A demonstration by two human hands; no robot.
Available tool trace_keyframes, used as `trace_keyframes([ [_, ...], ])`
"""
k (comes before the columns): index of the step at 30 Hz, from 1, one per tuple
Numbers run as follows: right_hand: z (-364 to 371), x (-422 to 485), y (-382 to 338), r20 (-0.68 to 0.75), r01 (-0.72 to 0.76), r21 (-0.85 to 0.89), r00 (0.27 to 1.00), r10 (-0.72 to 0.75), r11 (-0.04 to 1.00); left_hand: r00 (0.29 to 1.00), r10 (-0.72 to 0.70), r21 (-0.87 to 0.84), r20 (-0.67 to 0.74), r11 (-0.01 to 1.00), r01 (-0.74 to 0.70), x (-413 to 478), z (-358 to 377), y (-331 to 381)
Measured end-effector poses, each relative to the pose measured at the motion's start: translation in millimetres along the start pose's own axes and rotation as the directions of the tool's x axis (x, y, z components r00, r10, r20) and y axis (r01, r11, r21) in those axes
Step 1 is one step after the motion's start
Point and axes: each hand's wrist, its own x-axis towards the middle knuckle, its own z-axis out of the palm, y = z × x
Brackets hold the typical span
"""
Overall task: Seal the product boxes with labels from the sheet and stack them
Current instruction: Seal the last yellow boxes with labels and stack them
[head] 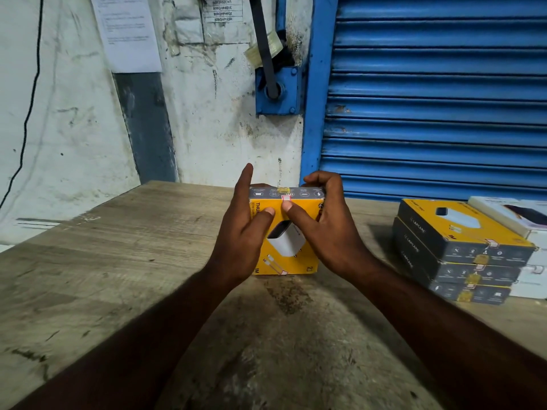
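Note:
A yellow and black product box (pixel 291 255) with a white charger pictured on it is tilted up above the wooden table (pixel 103 261). My left hand (pixel 242 232) holds its left side, thumb on the yellow face, index finger raised along the far edge. My right hand (pixel 328 220) grips the right side with fingers curled over the top, its thumb pressing a small red-and-white label (pixel 286 199) at the top edge. At the right stands a stack of three matching boxes (pixel 461 250), each with a small label over its flap. No label sheet is in view.
White boxes (pixel 529 229) sit behind and beside the stack at the far right. A blue roller shutter (pixel 438 93) and a stained white wall (pixel 74 113) with taped papers close off the back of the table.

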Motion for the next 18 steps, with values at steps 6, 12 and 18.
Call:
trace_keyframes([
  [6,-1.3,0.1,-3.2,0.029,0.008,-0.024,1.000,-0.008,1.000,1.000,0.011,-0.044,-0.022,0.999,-0.012,1.3,-1.1,-4.8],
  [12,-1.0,-1.3,-3.1,0.018,0.016,-0.007,1.000,-0.016,1.000,1.000,0.019,-0.069,-0.025,0.997,-0.021,3.1,0.4,-3.6],
  [18,-3.5,0.3,0.4,0.036,0.029,0.006,0.999,-0.029,1.000,0.990,0.088,0.112,0.111,0.989,-0.100,9.8,-7.7,-4.7],
])
